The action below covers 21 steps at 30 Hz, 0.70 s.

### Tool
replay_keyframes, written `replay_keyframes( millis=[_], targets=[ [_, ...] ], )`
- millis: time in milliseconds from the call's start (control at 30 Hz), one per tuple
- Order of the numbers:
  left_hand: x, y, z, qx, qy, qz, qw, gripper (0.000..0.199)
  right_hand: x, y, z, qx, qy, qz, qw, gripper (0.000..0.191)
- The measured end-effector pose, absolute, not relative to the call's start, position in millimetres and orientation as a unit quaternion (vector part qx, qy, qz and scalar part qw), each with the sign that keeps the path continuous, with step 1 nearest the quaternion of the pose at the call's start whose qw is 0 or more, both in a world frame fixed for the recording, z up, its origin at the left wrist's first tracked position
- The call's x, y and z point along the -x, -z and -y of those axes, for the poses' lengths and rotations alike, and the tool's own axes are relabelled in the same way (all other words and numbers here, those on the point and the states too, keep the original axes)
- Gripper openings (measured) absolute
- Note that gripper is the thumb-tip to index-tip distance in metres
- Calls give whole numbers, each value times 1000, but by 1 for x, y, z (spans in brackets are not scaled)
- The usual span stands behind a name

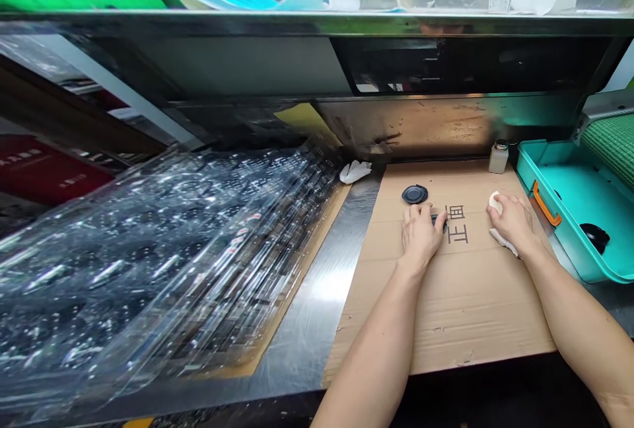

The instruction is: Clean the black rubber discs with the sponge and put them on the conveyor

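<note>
My left hand (421, 233) is closed over a small black part (438, 220) on the cardboard sheet (465, 309); most of that part is hidden under the fingers. Just beyond these fingertips lies a black round lid-like part (415, 194), apart from the hand. To the right, my right hand (512, 222) is closed round a white cloth (504, 243), whose edge sticks out below the palm. A rounded white bit (494, 201) shows at the thumb and fingertips; whether it belongs to the same cloth I cannot tell.
Clear plastic trays (163, 283) holding dark parts are stacked on the left. A crumpled white tissue (354, 172) lies behind. At the cardboard's back right stands a small bottle (498, 156). A turquoise bin (569, 243) with a black round part (594, 236) sits on the right, beside a green belt (614, 141).
</note>
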<state>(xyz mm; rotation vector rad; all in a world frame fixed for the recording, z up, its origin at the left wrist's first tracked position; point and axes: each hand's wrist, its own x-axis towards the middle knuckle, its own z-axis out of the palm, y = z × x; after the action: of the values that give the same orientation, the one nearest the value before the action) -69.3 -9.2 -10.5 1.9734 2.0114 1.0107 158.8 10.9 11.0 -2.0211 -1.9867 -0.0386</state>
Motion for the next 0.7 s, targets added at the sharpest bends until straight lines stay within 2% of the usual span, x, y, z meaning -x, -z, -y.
replay_keyframes(
  millis=[100,233,333,533,633,700],
  targets=[
    [67,10,13,-696,-300,-646,95,52,-159,-11,-11,706,6,691,154,35],
    [81,3,33,-764,-236,-589,119,34,-164,-15,-10,703,-21,690,170,32],
    [111,-1,55,-792,-211,-553,151,29,-168,-18,-8,707,-47,678,193,32],
    [161,6,69,-791,-188,-568,124,41,-171,-5,-16,707,-88,662,233,35],
    [139,-5,49,-804,-173,-563,84,60,-169,4,-20,702,-107,653,264,36],
    [101,-27,28,-823,-175,-535,71,62,-168,7,-21,698,-119,648,280,36]
  ],
)
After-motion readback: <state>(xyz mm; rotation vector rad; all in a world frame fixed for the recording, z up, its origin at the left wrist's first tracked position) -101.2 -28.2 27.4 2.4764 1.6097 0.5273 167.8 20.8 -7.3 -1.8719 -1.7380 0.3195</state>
